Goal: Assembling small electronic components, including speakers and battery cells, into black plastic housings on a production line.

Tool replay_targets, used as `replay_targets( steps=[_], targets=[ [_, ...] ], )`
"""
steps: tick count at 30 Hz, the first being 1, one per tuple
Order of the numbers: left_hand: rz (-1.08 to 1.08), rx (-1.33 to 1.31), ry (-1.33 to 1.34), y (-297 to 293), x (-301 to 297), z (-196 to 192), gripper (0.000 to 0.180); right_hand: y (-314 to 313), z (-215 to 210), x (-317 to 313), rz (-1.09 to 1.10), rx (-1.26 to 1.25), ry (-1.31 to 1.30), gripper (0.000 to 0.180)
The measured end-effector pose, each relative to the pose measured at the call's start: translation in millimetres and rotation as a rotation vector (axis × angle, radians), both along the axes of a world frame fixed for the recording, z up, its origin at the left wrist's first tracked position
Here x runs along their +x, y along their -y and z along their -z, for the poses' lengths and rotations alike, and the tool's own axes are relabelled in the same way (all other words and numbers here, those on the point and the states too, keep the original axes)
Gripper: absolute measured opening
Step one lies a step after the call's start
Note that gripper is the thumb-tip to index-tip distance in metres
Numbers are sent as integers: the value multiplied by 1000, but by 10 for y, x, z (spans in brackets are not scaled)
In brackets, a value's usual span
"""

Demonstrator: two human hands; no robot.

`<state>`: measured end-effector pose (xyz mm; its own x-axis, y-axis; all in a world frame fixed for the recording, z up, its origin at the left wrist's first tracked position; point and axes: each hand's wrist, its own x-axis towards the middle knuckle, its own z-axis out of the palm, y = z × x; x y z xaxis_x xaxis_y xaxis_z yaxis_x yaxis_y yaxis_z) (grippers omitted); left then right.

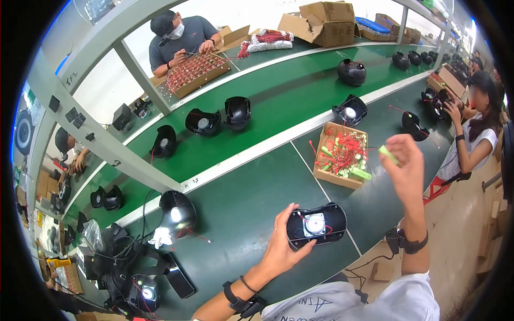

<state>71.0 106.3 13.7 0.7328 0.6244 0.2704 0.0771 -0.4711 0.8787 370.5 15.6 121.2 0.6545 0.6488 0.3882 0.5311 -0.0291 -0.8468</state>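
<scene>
My left hand (279, 242) grips a black oblong plastic housing (337, 223) low over the green bench. Inside it sits a white, square-backed speaker (314, 224) with a red wire beside it. Raised to the right, my right hand (407, 166) pinches a light-green battery (387, 154) between thumb and fingers. Just left of that hand stands a cardboard box (337, 180), filled with green batteries and tangled red and black wires (345, 148).
A green conveyor (278, 101) with black shells, one a rounded shell (352, 72), runs beyond the bench. At left are a lit black shell (178, 210), a phone (179, 281), cables and a metal post (101, 134). Co-workers sit across the belt and at right (476, 136).
</scene>
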Motion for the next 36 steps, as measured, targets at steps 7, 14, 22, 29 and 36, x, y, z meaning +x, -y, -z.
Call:
replay_targets(
  steps=[7,14,22,29,36],
  targets=[
    [-1,8,27,-27,-53,97,107,51,150,-70,-110,-195,164,9],
    [-14,-23,11,-49,-47,139,105,258,415,45,64,-167,33,19],
    [9,-102,29,-31,-33,159,107,358,873,-209,-158,-422,402,24],
    [1,-44,9,-20,-53,161,108,834,347,-97,-67,-491,225,25],
    [-10,-116,10,7,-66,158,106,1113,505,261,109,-253,129,28]
  ],
)
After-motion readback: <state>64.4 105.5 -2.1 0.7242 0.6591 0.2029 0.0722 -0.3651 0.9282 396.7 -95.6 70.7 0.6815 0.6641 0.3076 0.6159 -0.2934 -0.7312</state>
